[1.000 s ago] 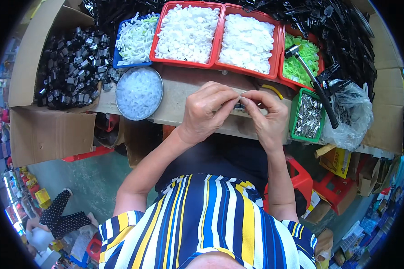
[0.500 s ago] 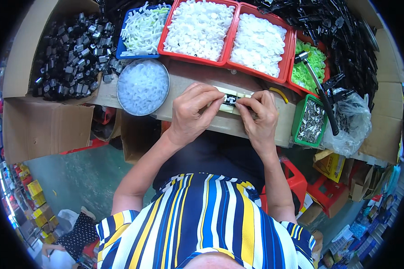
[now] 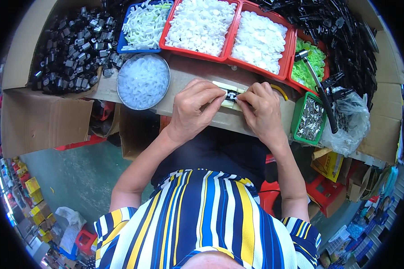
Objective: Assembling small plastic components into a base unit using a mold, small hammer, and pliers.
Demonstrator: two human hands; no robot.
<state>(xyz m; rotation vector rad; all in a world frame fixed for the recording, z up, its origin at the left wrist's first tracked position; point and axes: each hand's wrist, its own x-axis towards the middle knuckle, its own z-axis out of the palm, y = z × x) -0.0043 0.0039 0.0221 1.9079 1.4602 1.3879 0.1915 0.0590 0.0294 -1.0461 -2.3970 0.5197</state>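
A cream-coloured block (image 3: 227,85) lies on the bench between my hands. Set in its middle is a small black part with white pieces (image 3: 231,96). My left hand (image 3: 194,106) is closed in a pinch at the left side of this black part. From the other side, my right hand (image 3: 261,111) pinches close to the part's right end. Whatever sits between the fingertips of either hand is too small and too covered to name.
Red trays of white plastic pieces (image 3: 201,27) line the back, beside a blue tray (image 3: 121,40) and a round metal dish (image 3: 169,85). On the right stand a green tray of metal pieces (image 3: 310,120) and a hammer (image 3: 330,112). Black parts (image 3: 72,54) fill a left carton.
Both hands stay at the black part, with only slight shifts of the fingers. My right forearm has swung a little outward. At lower left, a person in the background has mostly left view.
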